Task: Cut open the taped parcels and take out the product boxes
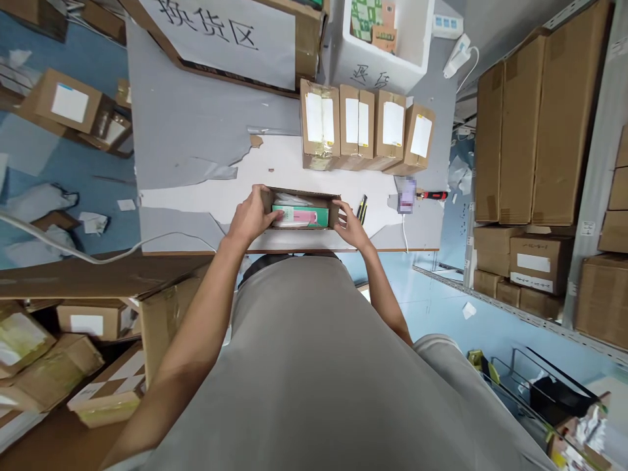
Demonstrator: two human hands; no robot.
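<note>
An opened cardboard box [304, 193] sits at the near edge of the table, in front of my body. Inside it lies a green product box [321, 217] with a pink picture on its front, and some clear plastic wrap [292, 199] shows behind that. My left hand [251, 216] grips the left end of the cardboard box, its thumb reaching in over the green box's left end. At the other end, my right hand [350, 224] holds the right wall between thumb and fingers. Part of each hand's grip is hidden by the box walls.
Several taped cartons [356, 124] stand in a row behind the box. A black and yellow cutter [362, 208] lies right of my right hand, near a purple device [406, 196] and a red-black tool [434, 195]. A white foam bin [377, 65] stands at the back.
</note>
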